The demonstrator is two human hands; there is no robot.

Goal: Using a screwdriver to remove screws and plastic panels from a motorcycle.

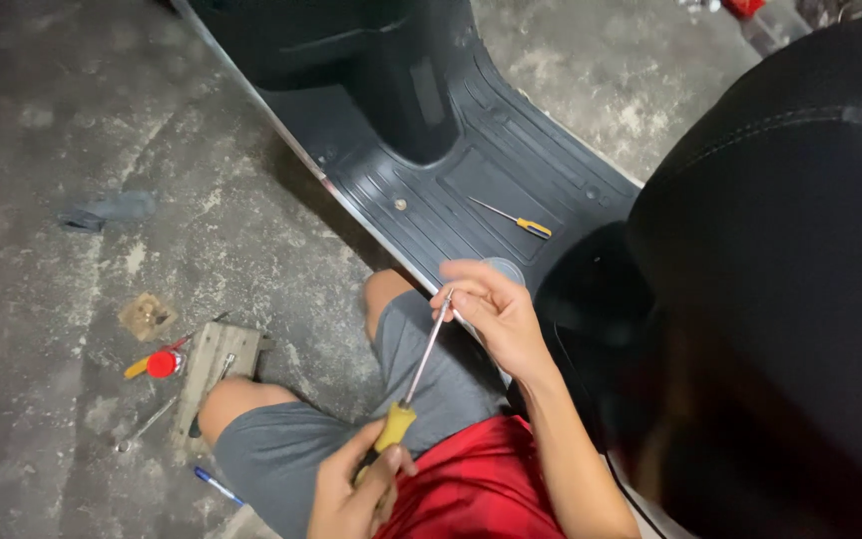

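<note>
1. The left hand (pixel 351 491) has its grip clamped on the yellow handle of a long screwdriver (pixel 413 382), low over the lap; the right hand (pixel 491 311) pinches the shaft near the tip between its fingers (pixel 454 295).
2. Judged step: the tool is being checked or readied at its tip, not yet put to a screw.
3. Next it would need the tip freed and swung toward the scooter footboard (pixel 471 170), just beyond the right hand.
4. The footboard's chrome edge runs close past the knees; the black seat (pixel 780 250) crowds the right side.
5. Open concrete floor (pixel 72 120) lies left; a second small screwdriver (pixel 516 220) rests on the footboard.
</note>
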